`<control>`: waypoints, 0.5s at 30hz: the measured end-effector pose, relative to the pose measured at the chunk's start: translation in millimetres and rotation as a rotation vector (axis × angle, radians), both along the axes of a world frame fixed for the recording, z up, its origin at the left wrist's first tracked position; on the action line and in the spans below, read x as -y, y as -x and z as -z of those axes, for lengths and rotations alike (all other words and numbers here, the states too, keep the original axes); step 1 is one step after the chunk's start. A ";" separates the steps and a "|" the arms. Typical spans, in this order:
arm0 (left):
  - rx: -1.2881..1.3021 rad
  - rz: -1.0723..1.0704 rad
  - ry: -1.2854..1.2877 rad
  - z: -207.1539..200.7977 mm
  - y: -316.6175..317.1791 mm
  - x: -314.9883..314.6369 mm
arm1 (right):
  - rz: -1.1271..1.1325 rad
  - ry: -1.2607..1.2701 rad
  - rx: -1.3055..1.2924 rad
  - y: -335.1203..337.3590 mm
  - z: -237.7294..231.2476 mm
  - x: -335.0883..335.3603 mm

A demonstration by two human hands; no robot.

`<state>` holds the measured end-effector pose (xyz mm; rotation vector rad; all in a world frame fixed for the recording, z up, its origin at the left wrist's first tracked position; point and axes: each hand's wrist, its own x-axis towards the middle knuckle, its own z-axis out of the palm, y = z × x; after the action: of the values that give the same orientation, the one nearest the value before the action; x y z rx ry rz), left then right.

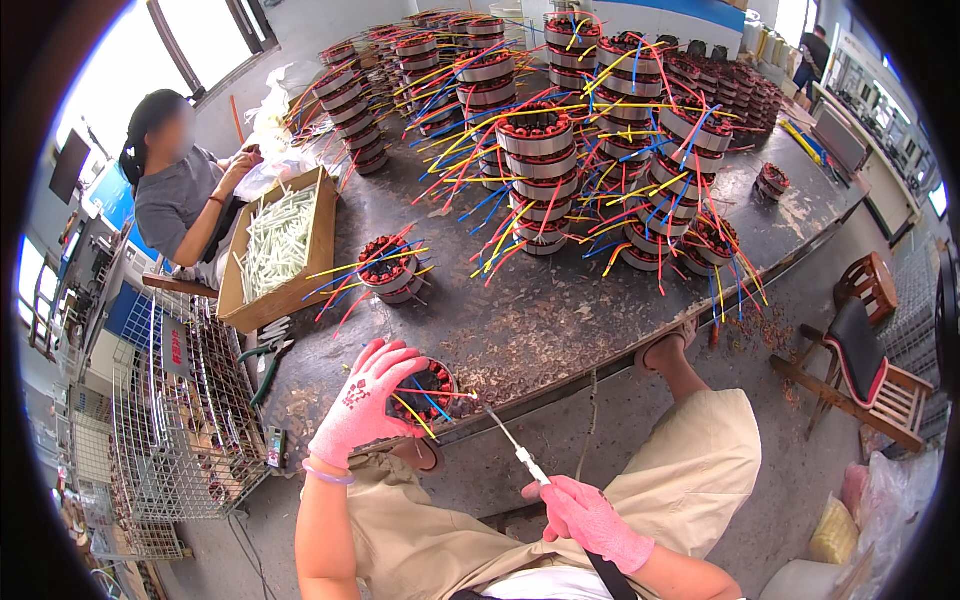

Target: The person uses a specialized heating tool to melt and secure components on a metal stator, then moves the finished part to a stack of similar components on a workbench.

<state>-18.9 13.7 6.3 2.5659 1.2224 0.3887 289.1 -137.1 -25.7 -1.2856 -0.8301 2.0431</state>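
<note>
My left hand (368,400), in a pink glove, grips a ring-shaped motor stator (437,380) with red windings at the table's near edge. Yellow, blue and red wires stick out of it toward the right. My right hand (590,522), also in a pink glove, is closed round a slim tool (528,462) with a thin metal shaft and a white section, much like a soldering iron. Its tip comes close to a wire end beside the stator; whether they touch I cannot tell. Just beyond my left hand stands another stator (390,268) with coloured leads.
Tall stacks of stators (540,180) with wires jutting out fill the table's (520,320) far side. A cardboard box (290,295) of white sleeves stands left, near a seated person (180,190) and pliers (268,372). Wire racks (190,420) flank the table; a wooden chair (860,360) stands right.
</note>
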 end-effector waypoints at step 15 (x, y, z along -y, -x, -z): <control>0.031 -0.025 -0.002 -0.2 -2.3 1.3 | -0.021 -0.010 0.011 0.1 -3.4 -0.8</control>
<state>-16.6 12.4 6.5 2.5382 1.2453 0.4338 288.9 -136.3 -22.3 -1.2891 -0.8610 2.0474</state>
